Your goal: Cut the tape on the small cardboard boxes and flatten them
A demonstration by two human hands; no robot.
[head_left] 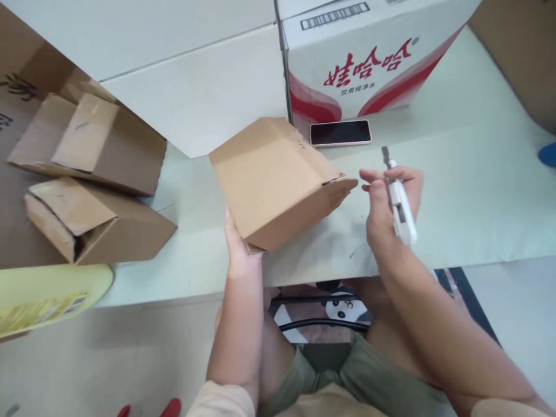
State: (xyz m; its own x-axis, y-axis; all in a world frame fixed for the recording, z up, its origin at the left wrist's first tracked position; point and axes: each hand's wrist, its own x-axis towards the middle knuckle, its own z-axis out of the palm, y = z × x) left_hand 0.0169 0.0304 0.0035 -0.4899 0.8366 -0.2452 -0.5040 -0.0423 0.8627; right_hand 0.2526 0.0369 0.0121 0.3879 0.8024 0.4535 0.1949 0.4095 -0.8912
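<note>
A brown cardboard box [273, 179] is tilted above the pale table, held by my left hand [236, 240] at its lower left corner; most of those fingers are hidden behind the cardboard. To the right of the box, my right hand [391, 202] has a white tool [403, 217] with a grey metal tip, which looks like a hot glue gun or cutter; I cannot tell which. The tool's tip points up, away from me, and is apart from the box. Some fingers of this hand stretch toward the box without touching it.
Behind the box lies a phone [341, 133] in front of a white and red carton [373, 69]. Large white boxes [204, 87] stand at the back. Brown boxes [99, 223] are stacked at the left, above a yellow object [52, 295]. A blue item [548, 154] is at the right edge.
</note>
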